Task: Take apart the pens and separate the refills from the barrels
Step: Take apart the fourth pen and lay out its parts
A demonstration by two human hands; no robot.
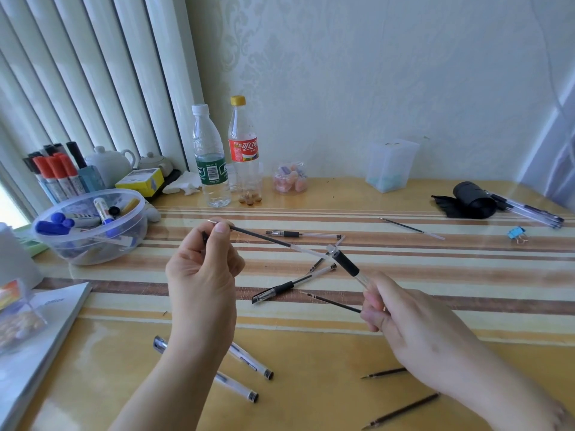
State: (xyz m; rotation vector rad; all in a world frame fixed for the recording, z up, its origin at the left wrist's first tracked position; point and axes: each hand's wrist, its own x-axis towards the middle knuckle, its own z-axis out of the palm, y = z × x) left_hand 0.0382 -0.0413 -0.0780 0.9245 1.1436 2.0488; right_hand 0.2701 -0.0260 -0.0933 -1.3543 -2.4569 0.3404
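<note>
Pinching the tip end of a thin black refill [264,237], the left hand [203,275] holds it raised above the striped surface [435,253], its clear tail near the open mouth of a clear barrel [351,269] with a black grip. The right hand [404,321] grips that barrel's lower end. Other barrels and refills lie scattered below.

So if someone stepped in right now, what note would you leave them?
Left hand pinches a refill by its tip end, nearly drawn out of the barrel that the right hand grips.
Done: several loose refills lie on the table, one at; empty-looking barrels lie near the left wrist.
Left: finish this pull, set both parts down, then the bundled pens far right.
</note>
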